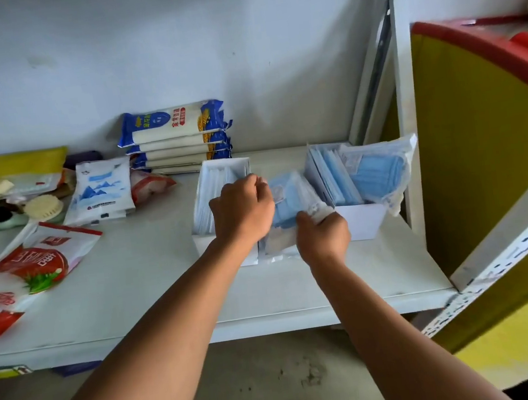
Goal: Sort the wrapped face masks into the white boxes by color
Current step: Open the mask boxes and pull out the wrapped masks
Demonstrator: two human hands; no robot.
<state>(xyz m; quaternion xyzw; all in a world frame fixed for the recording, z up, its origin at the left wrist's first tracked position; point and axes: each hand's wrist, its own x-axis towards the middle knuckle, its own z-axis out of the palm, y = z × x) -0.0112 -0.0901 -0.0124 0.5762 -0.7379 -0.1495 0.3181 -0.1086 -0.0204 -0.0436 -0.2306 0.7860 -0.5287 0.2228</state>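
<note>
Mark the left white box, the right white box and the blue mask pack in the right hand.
left white box (pixel 226 163): head view, on its back wall.
right white box (pixel 362 221): head view, on its bare front wall.
blue mask pack (pixel 291 201): head view, on its blue middle.

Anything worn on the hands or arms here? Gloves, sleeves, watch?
Nothing visible. The left hand and right hand are ungloved, with no rings, watch or wristband showing. The left arm and right arm are bare down to the frame's bottom edge, no sleeves in view.
</note>
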